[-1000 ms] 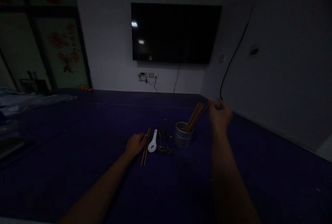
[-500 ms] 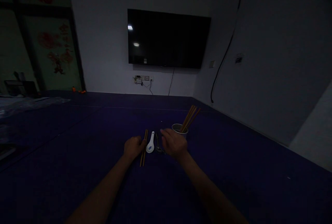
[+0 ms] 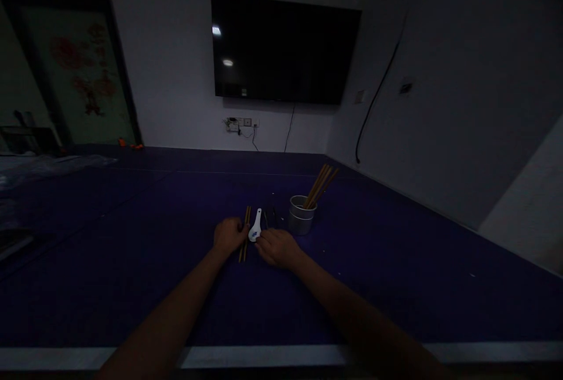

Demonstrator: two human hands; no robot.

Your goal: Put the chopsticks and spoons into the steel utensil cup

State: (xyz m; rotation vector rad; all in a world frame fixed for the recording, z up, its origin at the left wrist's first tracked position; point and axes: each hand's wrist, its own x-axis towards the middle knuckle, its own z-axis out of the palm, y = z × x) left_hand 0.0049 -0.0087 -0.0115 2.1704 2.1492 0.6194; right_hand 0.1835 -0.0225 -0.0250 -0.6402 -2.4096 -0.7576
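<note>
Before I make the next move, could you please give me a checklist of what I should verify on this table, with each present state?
1. Metal cup upright on the table: ok.
2. Chopstick bundle inside the cup: ok, leaning right.
3. Loose chopstick pair left of the white spoon: ok, with the left hand at it.
4. Right hand gripping the white spoon: cannot tell; its fingers are at the bowl.
5. Dark utensils fully visible: not ok, the right hand hides their lower ends.

White spoon (image 3: 255, 227) with blue motif
</note>
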